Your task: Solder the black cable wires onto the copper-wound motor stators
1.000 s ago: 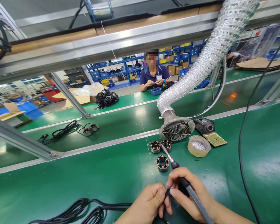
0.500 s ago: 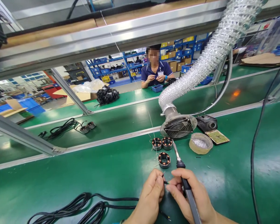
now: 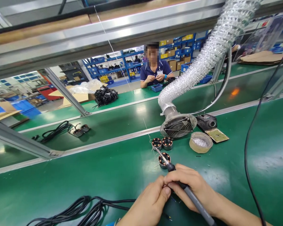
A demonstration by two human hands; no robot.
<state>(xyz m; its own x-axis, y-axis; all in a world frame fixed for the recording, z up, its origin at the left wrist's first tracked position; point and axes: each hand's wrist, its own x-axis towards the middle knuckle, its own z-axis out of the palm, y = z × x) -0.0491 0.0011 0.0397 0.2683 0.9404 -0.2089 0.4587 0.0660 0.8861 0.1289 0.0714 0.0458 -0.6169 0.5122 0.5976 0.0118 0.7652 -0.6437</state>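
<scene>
My right hand [image 3: 193,185] is closed round the dark handle of a soldering iron [image 3: 195,201], while its thumb and forefinger meet my left hand. The iron's metal tip points up and left, over a ring-shaped motor stator [image 3: 162,165] with copper windings; I cannot tell whether they touch. My left hand [image 3: 151,201] is pinched shut on the end of a black cable [image 3: 118,204], its fingertips against the right hand's; the held end is mostly hidden. Bare wire ends [image 3: 169,217] show below the hands. Two more stators [image 3: 157,143] [image 3: 167,143] sit side by side behind.
A fume extractor [image 3: 179,127] with a silver duct [image 3: 200,59] stands behind the stators. Right of it are a round tub [image 3: 201,142], a soldering iron stand [image 3: 206,121] and a sponge tray [image 3: 217,135]. A black cord [image 3: 246,157] hangs at right. A co-worker [image 3: 155,73] sits opposite.
My right hand has moved in against my left hand, and the soldering iron has swung left, its tip now across the stators. The wire end between my fingers has become hidden. The view shifted slightly.
</scene>
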